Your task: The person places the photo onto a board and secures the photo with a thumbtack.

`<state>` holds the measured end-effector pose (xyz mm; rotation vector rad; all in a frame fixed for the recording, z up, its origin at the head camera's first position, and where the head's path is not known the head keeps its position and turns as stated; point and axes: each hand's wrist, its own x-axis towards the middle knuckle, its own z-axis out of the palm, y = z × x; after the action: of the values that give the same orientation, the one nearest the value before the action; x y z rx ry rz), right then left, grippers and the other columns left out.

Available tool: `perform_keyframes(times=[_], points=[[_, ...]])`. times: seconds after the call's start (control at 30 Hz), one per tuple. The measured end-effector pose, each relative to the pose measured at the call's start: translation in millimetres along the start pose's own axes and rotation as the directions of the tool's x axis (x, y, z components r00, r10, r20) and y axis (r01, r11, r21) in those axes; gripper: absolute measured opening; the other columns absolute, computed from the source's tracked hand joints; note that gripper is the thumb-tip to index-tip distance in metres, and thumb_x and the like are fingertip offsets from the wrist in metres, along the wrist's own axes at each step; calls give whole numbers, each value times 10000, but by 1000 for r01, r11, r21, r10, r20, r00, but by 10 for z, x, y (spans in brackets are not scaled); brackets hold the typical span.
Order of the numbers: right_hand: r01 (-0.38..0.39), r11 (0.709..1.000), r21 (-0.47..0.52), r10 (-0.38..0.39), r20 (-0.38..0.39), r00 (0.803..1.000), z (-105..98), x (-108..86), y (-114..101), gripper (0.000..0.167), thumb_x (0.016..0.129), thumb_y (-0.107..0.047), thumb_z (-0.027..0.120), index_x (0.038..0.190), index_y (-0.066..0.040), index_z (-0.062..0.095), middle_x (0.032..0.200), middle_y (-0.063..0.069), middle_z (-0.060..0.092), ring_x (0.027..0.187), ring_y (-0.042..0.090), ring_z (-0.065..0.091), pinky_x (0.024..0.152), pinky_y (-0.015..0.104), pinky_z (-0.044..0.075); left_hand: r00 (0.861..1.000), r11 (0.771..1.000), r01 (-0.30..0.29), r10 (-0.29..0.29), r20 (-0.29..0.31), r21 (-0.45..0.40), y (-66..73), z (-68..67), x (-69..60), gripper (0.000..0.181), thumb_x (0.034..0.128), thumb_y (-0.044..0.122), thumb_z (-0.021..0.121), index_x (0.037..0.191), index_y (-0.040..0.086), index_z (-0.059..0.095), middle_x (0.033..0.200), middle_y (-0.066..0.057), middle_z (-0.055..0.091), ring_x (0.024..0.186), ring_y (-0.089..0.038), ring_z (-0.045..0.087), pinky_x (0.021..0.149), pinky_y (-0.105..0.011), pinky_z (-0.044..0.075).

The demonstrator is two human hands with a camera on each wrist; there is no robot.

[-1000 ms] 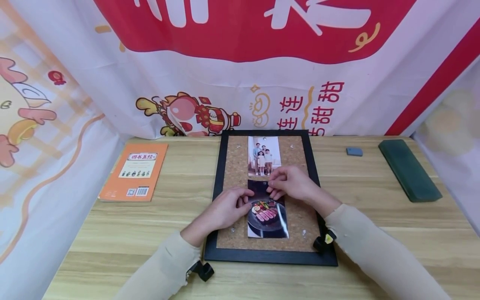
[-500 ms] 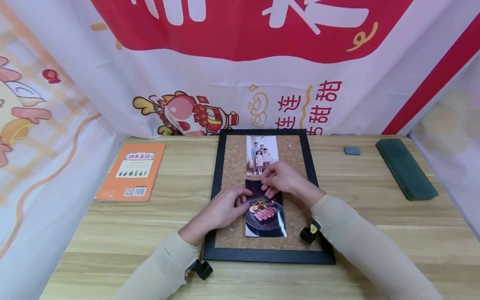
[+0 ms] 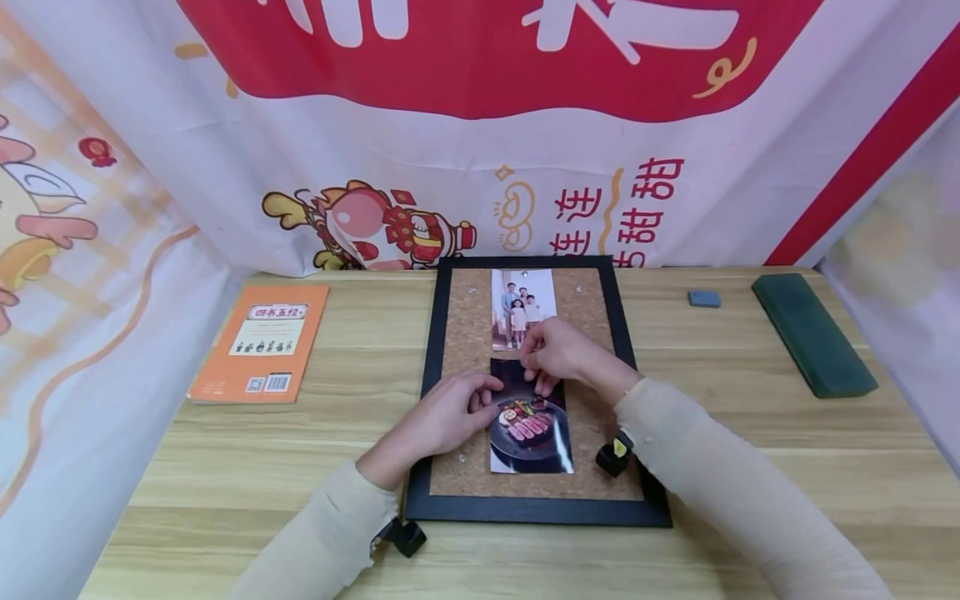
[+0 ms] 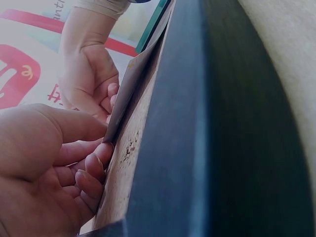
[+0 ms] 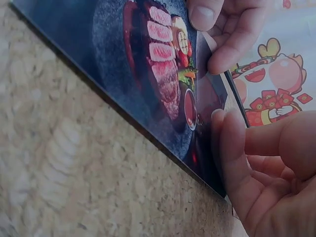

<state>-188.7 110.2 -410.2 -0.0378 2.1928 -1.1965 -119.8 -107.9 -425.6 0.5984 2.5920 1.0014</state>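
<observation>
A glossy photo of sliced steak (image 3: 529, 454) lies on a black-framed cork board (image 3: 457, 483), below a family photo (image 3: 510, 333). My left hand (image 3: 457, 412) pinches the steak photo's left edge; in the left wrist view its thumb lies above the edge and a finger below. In the right wrist view, part of the photo stands off the cork. My right hand (image 3: 562, 354) is at the photo's top edge, thumb and forefinger brought together where a clear pushpin showed earlier; the fingers hide that pin now. Another pushpin (image 3: 524, 273) is at the family photo's top.
More clear pushpins, such as one pushpin (image 3: 472, 290) at upper left, stand in the cork. An orange book (image 3: 262, 367) lies left on the wooden table (image 3: 360, 350). A small blue block (image 3: 704, 299) and a dark green case (image 3: 813, 333) lie right. Printed cloth hangs behind.
My right forearm has shifted slightly left and inward, and its fingers now cover the pushpin at the steak photo's top. The left hand keeps its hold on the photo's edge.
</observation>
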Motion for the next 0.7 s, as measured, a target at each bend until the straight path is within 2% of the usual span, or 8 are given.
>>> perform_keyframes(times=[0.2, 0.33, 0.47, 0.6, 0.7], points=[[19, 996, -84, -20, -13, 1000, -20, -29, 35, 75, 1070, -40, 599, 1031, -7, 654, 728, 93, 693, 485, 141, 630, 476, 294, 566, 1000, 1000, 13, -13, 16, -7, 17, 10, 8, 282, 1015, 148, 738, 1281, 56, 740, 942, 20, 674, 839, -92, 596, 762, -267, 510], [-13, 991, -135, 8, -38, 999, -30, -24, 78, 91, 1077, -115, 650, 1022, -44, 656, 672, 64, 659, 458, 140, 600, 439, 285, 531, 1000, 1000, 16, -15, 19, -9, 11, 11, 3, 282, 1015, 147, 738, 1281, 55, 739, 940, 21, 674, 833, -91, 595, 757, -263, 508], [-31, 991, -130, 24, -58, 998, -31, -3, 113, 132, 1073, -173, 685, 1011, -59, 658, 629, 44, 632, 444, 141, 588, 422, 283, 516, 1000, 1000, 17, -17, 4, 11, 4, -1, -5, 277, 1011, 147, 742, 1275, 63, 740, 933, 28, 675, 818, -86, 590, 751, -259, 503], [-6, 993, -114, -1, -58, 998, -30, 11, 152, 139, 1068, -190, 696, 1011, -68, 662, 632, 41, 642, 446, 142, 593, 425, 289, 519, 1000, 1000, 14, -14, 5, 14, -14, -4, -5, 275, 1011, 144, 740, 1273, 60, 735, 933, 26, 665, 816, -86, 582, 746, -258, 495], [3, 995, -98, -8, -53, 999, -39, 5, 202, 132, 1069, -189, 693, 1022, -70, 663, 637, 46, 650, 442, 144, 592, 421, 291, 516, 1000, 1000, -10, 10, 18, 0, -38, 9, 4, 281, 1011, 136, 733, 1277, 46, 728, 940, 14, 664, 829, -99, 588, 759, -270, 503]])
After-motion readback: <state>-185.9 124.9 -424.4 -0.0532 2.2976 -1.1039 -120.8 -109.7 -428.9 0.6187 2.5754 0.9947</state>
